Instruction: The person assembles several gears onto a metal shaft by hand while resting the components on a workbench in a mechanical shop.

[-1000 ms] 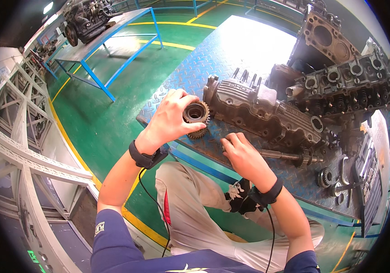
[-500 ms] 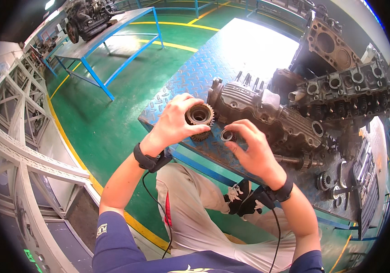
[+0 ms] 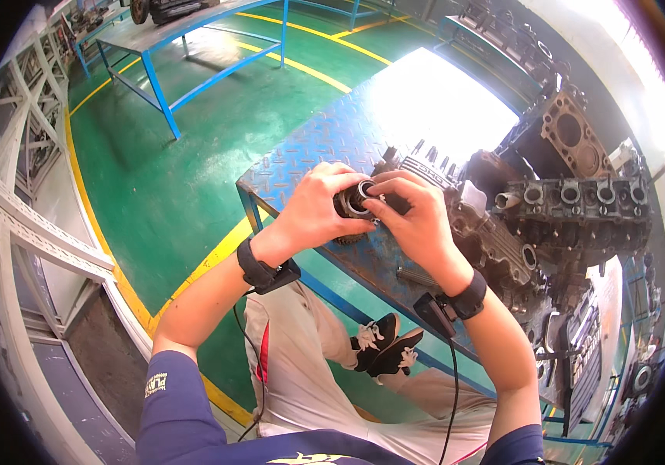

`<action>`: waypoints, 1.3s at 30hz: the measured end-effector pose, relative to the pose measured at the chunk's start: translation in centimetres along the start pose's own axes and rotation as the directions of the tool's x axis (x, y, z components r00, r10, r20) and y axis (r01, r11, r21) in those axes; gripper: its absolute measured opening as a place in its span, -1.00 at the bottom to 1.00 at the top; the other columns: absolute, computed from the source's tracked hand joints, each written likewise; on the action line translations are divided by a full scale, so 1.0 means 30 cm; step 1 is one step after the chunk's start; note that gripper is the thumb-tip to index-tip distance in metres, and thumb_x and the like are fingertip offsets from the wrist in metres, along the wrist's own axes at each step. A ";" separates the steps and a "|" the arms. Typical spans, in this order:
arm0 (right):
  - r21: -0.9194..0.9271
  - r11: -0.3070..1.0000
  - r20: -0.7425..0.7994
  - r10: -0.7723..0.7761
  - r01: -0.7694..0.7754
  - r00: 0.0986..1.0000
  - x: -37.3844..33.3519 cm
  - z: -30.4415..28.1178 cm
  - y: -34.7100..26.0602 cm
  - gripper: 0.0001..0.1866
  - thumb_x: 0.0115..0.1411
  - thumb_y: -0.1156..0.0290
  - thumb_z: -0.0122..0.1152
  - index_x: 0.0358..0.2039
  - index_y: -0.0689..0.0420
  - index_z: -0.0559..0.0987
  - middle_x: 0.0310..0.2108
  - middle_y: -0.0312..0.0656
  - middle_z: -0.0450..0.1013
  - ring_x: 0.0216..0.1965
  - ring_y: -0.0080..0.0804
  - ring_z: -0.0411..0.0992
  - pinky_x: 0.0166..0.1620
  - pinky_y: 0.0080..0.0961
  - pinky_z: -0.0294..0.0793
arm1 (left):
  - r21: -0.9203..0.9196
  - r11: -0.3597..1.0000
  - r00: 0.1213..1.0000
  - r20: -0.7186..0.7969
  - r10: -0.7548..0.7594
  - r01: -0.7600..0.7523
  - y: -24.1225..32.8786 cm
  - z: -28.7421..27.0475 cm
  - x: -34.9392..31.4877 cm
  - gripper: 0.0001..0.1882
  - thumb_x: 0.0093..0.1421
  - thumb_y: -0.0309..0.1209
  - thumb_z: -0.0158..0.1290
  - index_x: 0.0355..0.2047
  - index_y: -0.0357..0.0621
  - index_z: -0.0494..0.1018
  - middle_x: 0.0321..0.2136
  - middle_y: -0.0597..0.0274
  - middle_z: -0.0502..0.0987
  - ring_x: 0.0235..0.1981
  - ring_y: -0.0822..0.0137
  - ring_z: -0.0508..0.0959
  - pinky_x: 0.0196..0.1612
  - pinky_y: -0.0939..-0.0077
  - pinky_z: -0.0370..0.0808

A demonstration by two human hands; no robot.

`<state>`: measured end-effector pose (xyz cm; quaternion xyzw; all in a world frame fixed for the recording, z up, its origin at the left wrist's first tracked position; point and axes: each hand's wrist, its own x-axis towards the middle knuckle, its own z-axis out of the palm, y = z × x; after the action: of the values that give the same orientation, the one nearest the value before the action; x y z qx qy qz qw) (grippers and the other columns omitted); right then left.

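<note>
My left hand grips a dark toothed gear between thumb and fingers, above the near edge of the blue table. With bent fingers my right hand pinches a small shiny metal ring. That ring is against the gear's open bore; whether it sits inside cannot be made out. Another toothed part shows just under the gear, mostly hidden by my left hand. Beyond my right hand lies a ribbed metal engine cover.
A cylinder head and an engine block stand on the right of the blue tread-plate table. A shaft lies by my right wrist. Farther off is a blue-legged bench; pale metal framing rises at left.
My right hand has moved left and up, bringing the small ring to the gear's bore. My left hand still holds the gear. The whole view has shifted somewhat.
</note>
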<state>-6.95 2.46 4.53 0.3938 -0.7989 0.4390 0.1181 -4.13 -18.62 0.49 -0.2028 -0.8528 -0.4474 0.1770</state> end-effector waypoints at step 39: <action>-0.571 0.665 -0.131 0.504 -0.480 0.854 -0.830 -0.613 -0.261 -0.74 0.18 0.67 0.21 -0.10 0.27 0.64 0.14 0.10 0.48 0.18 0.18 0.44 0.23 -0.10 0.46 | 0.256 0.962 0.963 0.269 0.021 -0.093 0.105 -0.142 -0.016 0.20 -0.08 -0.31 0.57 0.54 -0.12 0.17 0.41 -0.10 0.35 0.43 -0.12 0.35 0.49 0.09 0.27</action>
<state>12.37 27.77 6.78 0.1158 -0.9723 0.1792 0.0952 -1.61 -20.64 4.72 -0.2595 -0.9149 -0.2925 0.1005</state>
